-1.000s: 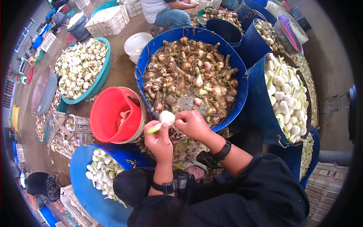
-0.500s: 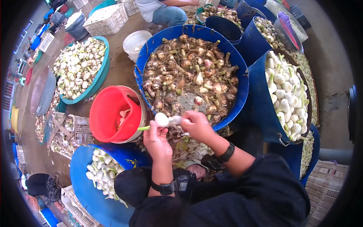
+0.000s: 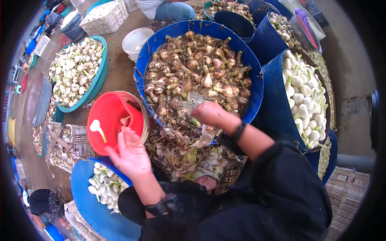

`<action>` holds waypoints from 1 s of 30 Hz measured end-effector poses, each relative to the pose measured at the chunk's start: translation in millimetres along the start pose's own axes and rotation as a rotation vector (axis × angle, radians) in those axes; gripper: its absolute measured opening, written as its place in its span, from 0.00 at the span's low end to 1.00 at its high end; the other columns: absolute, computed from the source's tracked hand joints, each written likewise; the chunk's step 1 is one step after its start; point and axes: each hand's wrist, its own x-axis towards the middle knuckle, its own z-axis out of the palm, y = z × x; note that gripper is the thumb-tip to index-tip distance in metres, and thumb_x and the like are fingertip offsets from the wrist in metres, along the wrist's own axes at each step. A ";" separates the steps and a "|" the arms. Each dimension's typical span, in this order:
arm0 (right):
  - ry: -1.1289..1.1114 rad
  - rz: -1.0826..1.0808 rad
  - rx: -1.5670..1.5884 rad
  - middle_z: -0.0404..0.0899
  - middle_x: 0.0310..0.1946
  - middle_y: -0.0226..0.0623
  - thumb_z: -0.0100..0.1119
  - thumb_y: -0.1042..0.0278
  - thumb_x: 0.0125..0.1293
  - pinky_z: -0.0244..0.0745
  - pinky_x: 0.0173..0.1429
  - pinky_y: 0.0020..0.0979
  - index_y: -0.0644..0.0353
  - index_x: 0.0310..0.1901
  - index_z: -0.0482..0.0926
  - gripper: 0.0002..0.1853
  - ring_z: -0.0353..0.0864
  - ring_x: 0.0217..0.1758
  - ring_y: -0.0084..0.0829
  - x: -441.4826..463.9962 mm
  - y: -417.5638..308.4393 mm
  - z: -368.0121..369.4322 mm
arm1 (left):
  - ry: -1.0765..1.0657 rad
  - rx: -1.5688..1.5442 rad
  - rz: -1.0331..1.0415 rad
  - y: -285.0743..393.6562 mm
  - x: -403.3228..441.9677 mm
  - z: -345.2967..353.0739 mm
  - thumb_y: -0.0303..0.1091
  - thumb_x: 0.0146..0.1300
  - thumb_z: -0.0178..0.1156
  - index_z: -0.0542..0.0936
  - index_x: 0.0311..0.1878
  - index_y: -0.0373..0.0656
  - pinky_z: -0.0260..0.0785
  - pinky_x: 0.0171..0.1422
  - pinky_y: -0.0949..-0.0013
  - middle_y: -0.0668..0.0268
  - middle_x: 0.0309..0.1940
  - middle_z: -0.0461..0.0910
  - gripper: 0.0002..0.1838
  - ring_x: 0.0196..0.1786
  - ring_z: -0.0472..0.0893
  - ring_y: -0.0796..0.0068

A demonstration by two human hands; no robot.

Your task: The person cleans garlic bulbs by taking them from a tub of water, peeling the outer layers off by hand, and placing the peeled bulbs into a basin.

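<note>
My left hand [image 3: 130, 156] is open with fingers spread, at the near rim of the red bucket [image 3: 105, 105]. A peeled white bulb with a green stem [image 3: 97, 127] shows over the bucket's left inner side, apart from my fingers. My right hand [image 3: 207, 113] is closed over the near part of a blue tub [image 3: 260, 86] of unpeeled bulbs in murky water [image 3: 206, 82]. Its fingers are round something I cannot make out; a greenish stem end shows beside them. Loose peelings [image 3: 181, 156] lie below, between my hands.
A tilted blue barrel [image 3: 277, 108] of peeled bulbs stands right of the tub. Another blue container [image 3: 86, 201] with peeled bulbs lies at lower left. A teal basin [image 3: 105, 66] and white bucket [image 3: 130, 42] stand farther off. A seated person [image 3: 173, 11] is beyond the tub.
My left hand has moved left and down and let go of the peeled bulb, now over the red bucket. My right hand has moved slightly up over the tub's near edge.
</note>
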 end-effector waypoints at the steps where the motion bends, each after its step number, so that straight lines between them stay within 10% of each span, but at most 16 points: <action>1: -0.185 -0.089 -0.224 0.79 0.39 0.32 0.53 0.70 0.50 0.75 0.43 0.35 0.48 0.37 0.80 0.12 0.77 0.42 0.39 16.6 14.0 -3.8 | -0.006 0.109 -0.072 -7.9 0.5 -4.7 0.54 0.61 0.51 0.62 0.58 0.32 0.72 0.50 0.63 0.50 0.50 0.71 0.34 0.48 0.76 0.61; 4: -0.218 -0.389 -0.621 0.78 0.38 0.30 0.56 0.69 0.49 0.74 0.45 0.35 0.51 0.36 0.79 0.10 0.77 0.40 0.39 27.9 84.7 66.7 | 0.117 0.444 -0.088 -35.6 -2.6 0.7 0.50 0.61 0.53 0.71 0.48 0.41 0.69 0.42 0.70 0.63 0.40 0.76 0.22 0.38 0.75 0.72; 8: -0.406 -0.131 -0.374 0.78 0.35 0.30 0.60 0.68 0.52 0.74 0.43 0.31 0.54 0.40 0.77 0.12 0.77 0.39 0.32 39.2 46.6 31.6 | 0.074 0.801 -0.069 -62.4 -0.5 -14.5 0.45 0.62 0.54 0.72 0.48 0.43 0.66 0.42 0.73 0.67 0.41 0.73 0.18 0.39 0.73 0.76; 10: 0.076 0.327 0.912 0.77 0.40 0.33 0.63 0.62 0.53 0.72 0.48 0.31 0.59 0.44 0.75 0.17 0.78 0.38 0.29 25.2 11.8 12.9 | -0.005 1.027 -0.128 -81.2 -10.0 -9.3 0.45 0.65 0.50 0.67 0.56 0.43 0.65 0.42 0.73 0.67 0.43 0.70 0.21 0.40 0.70 0.79; 12: 0.108 0.403 1.397 0.75 0.42 0.39 0.64 0.66 0.53 0.71 0.51 0.31 0.62 0.49 0.71 0.22 0.75 0.40 0.27 3.3 -43.0 -24.1 | -0.184 1.121 -0.068 -99.3 -20.5 -13.4 0.51 0.65 0.45 0.65 0.57 0.43 0.67 0.40 0.72 0.62 0.46 0.70 0.24 0.42 0.72 0.75; 15: 0.488 -0.200 0.548 0.70 0.51 0.47 0.64 0.69 0.52 0.71 0.52 0.33 0.61 0.52 0.72 0.24 0.76 0.48 0.38 -15.6 -74.2 -26.6 | -0.118 0.974 -0.122 -87.6 -25.6 -1.3 0.51 0.66 0.44 0.66 0.56 0.42 0.65 0.29 0.77 0.65 0.42 0.71 0.24 0.36 0.74 0.79; 21: 0.146 -0.436 -0.174 0.79 0.28 0.37 0.52 0.68 0.51 0.75 0.37 0.36 0.58 0.29 0.78 0.07 0.80 0.34 0.37 -44.3 -88.6 -46.8 | -0.250 1.203 -0.149 -65.3 -9.5 -14.7 0.39 0.57 0.58 0.74 0.41 0.39 0.62 0.24 0.80 0.69 0.29 0.74 0.14 0.25 0.70 0.85; 30: 0.027 -0.365 0.118 0.77 0.20 0.39 0.52 0.64 0.53 0.74 0.30 0.38 0.57 0.23 0.76 0.08 0.79 0.25 0.41 -61.2 -75.1 -40.1 | -0.418 1.200 -0.316 -72.2 -9.8 -22.8 0.34 0.54 0.60 0.76 0.43 0.34 0.66 0.30 0.79 0.66 0.32 0.78 0.16 0.31 0.74 0.83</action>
